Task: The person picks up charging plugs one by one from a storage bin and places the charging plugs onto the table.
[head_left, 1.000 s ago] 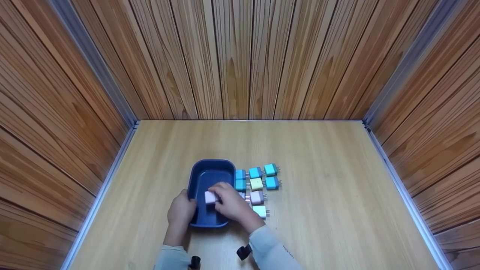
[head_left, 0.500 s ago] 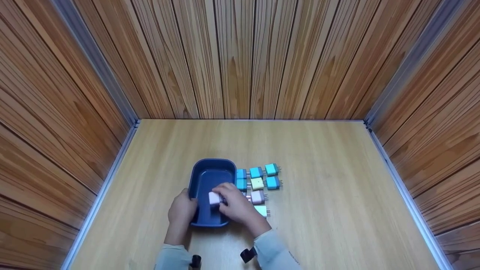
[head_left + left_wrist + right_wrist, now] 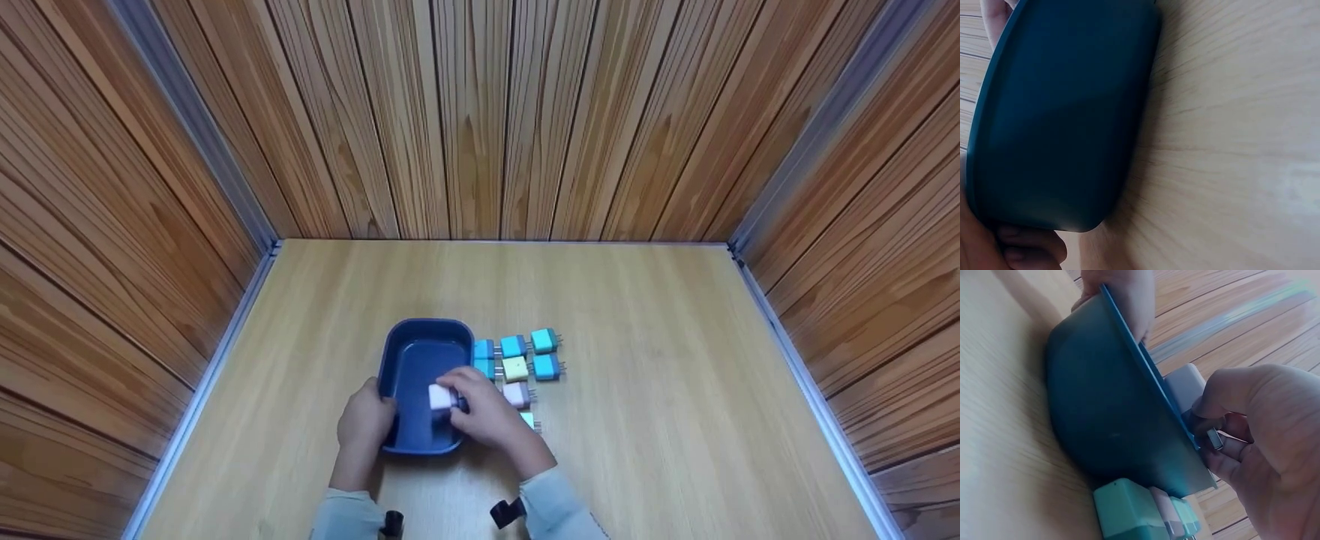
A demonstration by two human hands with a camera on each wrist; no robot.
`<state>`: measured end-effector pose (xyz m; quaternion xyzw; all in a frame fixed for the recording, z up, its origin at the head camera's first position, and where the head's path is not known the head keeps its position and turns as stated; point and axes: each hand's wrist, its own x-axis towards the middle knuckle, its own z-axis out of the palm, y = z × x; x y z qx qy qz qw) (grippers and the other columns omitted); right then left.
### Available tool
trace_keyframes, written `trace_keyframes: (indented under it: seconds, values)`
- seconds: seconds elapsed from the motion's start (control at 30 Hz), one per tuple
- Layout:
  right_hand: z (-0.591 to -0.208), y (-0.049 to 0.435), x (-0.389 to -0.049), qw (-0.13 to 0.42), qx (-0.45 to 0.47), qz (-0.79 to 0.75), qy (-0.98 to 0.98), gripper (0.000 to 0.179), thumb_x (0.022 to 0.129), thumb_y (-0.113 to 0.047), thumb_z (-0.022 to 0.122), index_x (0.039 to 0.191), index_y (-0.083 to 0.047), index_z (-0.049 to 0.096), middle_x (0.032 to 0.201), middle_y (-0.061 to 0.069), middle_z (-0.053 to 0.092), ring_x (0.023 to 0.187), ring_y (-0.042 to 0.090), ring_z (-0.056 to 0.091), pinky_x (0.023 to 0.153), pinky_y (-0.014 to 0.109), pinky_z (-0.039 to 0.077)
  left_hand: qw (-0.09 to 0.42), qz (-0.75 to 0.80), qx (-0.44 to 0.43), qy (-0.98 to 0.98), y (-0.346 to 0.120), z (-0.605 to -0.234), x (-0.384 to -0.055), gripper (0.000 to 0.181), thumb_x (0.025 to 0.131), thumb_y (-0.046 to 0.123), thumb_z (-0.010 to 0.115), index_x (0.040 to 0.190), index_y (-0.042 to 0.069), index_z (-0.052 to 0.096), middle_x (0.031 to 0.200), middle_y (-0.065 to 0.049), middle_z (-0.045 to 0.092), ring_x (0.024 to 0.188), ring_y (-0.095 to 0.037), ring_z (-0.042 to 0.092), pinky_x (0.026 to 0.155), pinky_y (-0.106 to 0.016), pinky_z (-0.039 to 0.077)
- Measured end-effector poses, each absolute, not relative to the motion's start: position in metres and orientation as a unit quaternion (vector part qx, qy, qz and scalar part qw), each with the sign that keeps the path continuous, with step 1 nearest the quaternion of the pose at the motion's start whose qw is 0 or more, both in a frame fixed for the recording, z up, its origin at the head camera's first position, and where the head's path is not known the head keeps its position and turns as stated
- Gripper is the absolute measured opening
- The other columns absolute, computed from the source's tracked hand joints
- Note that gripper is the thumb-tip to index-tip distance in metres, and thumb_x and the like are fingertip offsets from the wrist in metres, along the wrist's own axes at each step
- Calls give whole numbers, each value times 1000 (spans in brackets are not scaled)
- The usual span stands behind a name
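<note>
A dark blue plastic tub (image 3: 420,351) stands on the table, and its outer wall fills much of the left wrist view. My left hand (image 3: 365,420) grips the tub's left side by the rim. Over the inside right part of the tub, my right hand (image 3: 487,412) pinches a pale pinkish-white plug charger (image 3: 440,397). In the right wrist view this charger shows above the rim, with a metal prong (image 3: 1215,438) near the fingertips. Several other chargers lie just right of the tub, among them a yellow charger (image 3: 515,368) and a pale pink charger (image 3: 517,394).
Farthest right in the group are a teal charger (image 3: 544,340) and a blue charger (image 3: 547,367), prongs pointing right. A mint charger (image 3: 528,420) is partly hidden behind my right hand. Wood-panelled walls (image 3: 472,150) enclose the tabletop (image 3: 637,450) at the back and both sides.
My right hand has shifted a little to the right with the pinkish-white charger, closer to the tub's right rim. The left hand and tub stay nearly in place.
</note>
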<state>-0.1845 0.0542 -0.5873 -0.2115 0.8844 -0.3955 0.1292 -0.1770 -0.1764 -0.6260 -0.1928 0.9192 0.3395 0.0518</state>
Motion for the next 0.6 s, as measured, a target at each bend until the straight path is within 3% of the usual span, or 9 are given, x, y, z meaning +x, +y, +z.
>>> trace_keyframes:
  seconds: [0.47, 0.6]
  values:
    - [-579, 79, -186, 108, -204, -414, 880, 48, 98, -12, 65, 142, -30, 59, 144, -7, 52, 132, 17, 50, 105, 41, 49, 58, 342, -195, 917, -176, -624, -179, 37, 94, 14, 55, 127, 1, 61, 115, -21, 70, 87, -28, 67, 70, -48, 53]
    - [-581, 85, -187, 91, -210, -408, 884, 47, 96, -11, 66, 141, -24, 60, 144, -5, 53, 133, 19, 51, 108, 44, 47, 63, 337, -200, 918, -177, -625, -178, 37, 94, 15, 55, 128, 1, 61, 116, -21, 70, 90, -28, 68, 73, -50, 54]
